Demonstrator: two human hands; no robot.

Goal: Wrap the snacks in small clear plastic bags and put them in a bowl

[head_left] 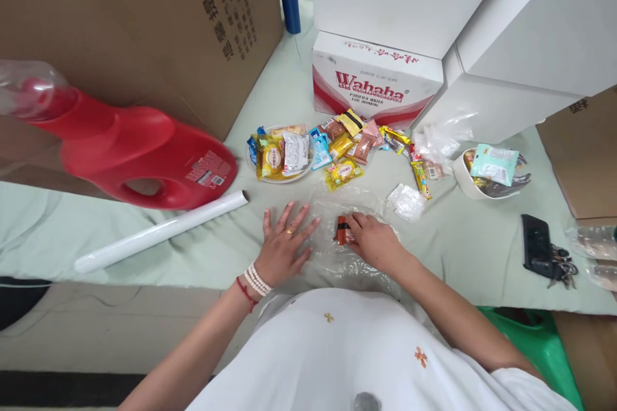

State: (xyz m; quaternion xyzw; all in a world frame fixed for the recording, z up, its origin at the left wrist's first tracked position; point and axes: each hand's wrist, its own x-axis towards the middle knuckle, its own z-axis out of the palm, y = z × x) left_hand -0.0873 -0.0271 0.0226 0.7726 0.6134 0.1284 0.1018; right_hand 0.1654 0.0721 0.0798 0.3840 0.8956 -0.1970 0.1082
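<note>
My left hand (284, 244) lies flat with its fingers spread on the pale green cloth (202, 250), at the left edge of a clear plastic bag (337, 209). My right hand (372, 241) is closed on a small brown and orange snack packet (342, 230) that rests on the bag. A little farther away, a plate (279, 155) holds several wrapped snacks, and more packets (354, 141) lie loose to its right.
A red detergent jug (125, 151) lies on its side at left, with a white roll (159, 231) in front of it. Cardboard boxes stand behind, among them a Wahaha carton (373, 80). A white bowl (470, 183) of wrappers, a black phone (536, 245) and keys (562, 266) lie at right.
</note>
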